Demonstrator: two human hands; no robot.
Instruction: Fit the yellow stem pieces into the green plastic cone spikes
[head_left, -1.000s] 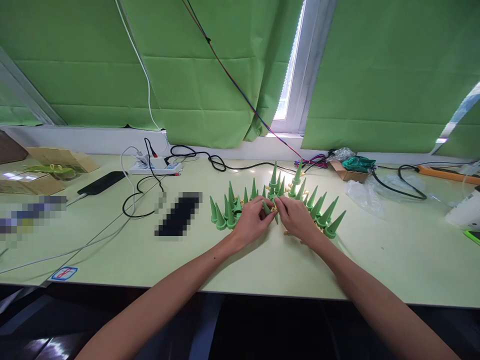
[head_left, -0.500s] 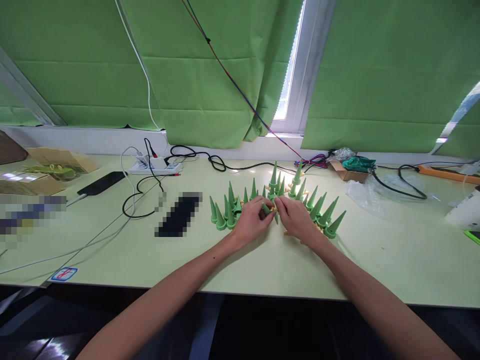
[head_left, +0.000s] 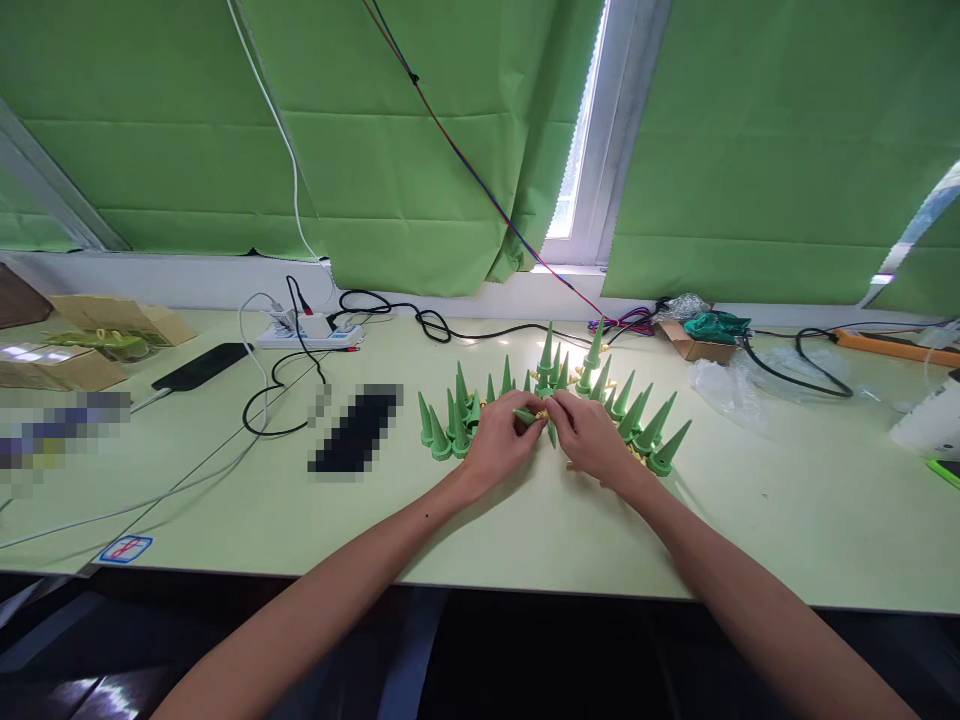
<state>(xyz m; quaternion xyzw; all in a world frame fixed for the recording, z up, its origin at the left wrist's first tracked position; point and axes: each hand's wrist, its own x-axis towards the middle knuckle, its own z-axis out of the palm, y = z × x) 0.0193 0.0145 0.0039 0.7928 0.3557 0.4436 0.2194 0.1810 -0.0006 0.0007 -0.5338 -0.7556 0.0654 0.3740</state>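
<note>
In the head view my left hand is closed on a small green cone, which lies nearly level with its tip to the left. A tiny yellowish fitting shows at its wide end. My right hand pinches right beside that fitting; its fingertips hide most of what they grip. Another green tip points down between the hands. Around them stand several upright green cones with round collars, among them left-hand cones and right-hand cones. Yellowish parts lie among the right-hand ones.
A white power strip with cables sits at the back left. A black flat device and an open cardboard box lie farther left. At the back right are a small box with a green bag and clear plastic wrap.
The cone in my left hand has turned to lie flatter, its tip swinging to the left. Both hands otherwise stay in almost the same place.
</note>
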